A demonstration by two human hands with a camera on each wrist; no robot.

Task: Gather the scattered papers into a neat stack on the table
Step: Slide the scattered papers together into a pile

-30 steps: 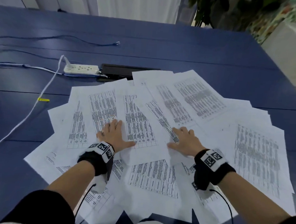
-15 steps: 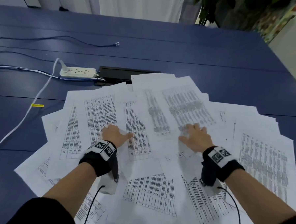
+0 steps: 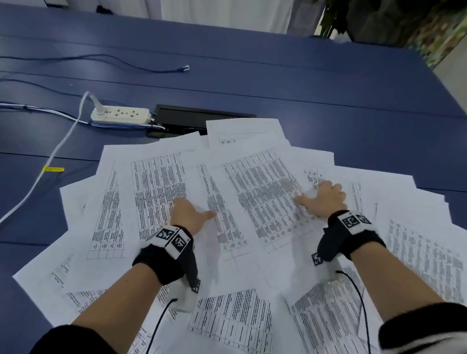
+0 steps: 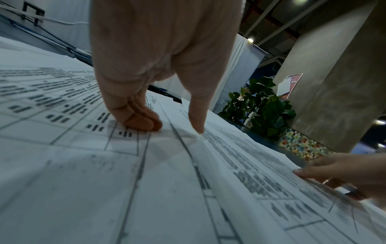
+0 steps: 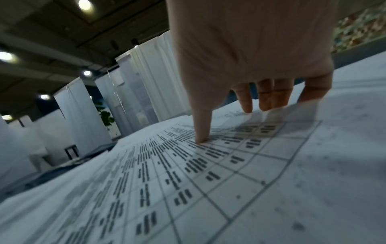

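Observation:
Several printed sheets of paper (image 3: 253, 194) lie fanned and overlapping across the near half of the blue table (image 3: 286, 79). My left hand (image 3: 191, 215) sits at the left edge of the central sheets; in the left wrist view its fingers (image 4: 144, 121) are curled against that edge and the thumb presses on top, so the left hand (image 4: 171, 127) pinches the paper. My right hand (image 3: 323, 202) holds the right edge of the same sheets. In the right wrist view the right hand (image 5: 234, 123) has its thumb on top, and its fingertips are hidden behind the paper's edge.
A white power strip (image 3: 120, 115) and a black cable hatch (image 3: 203, 115) lie just beyond the papers at the left. A white cable (image 3: 37, 182) with a yellow tag (image 3: 53, 169) runs down the left side. A thin blue cable (image 3: 111, 59) crosses the far left.
Both hands went from lying flat on the papers to gripping the central sheets' edges. They moved away from me, the right hand also rightward, and the central sheets shifted with them.

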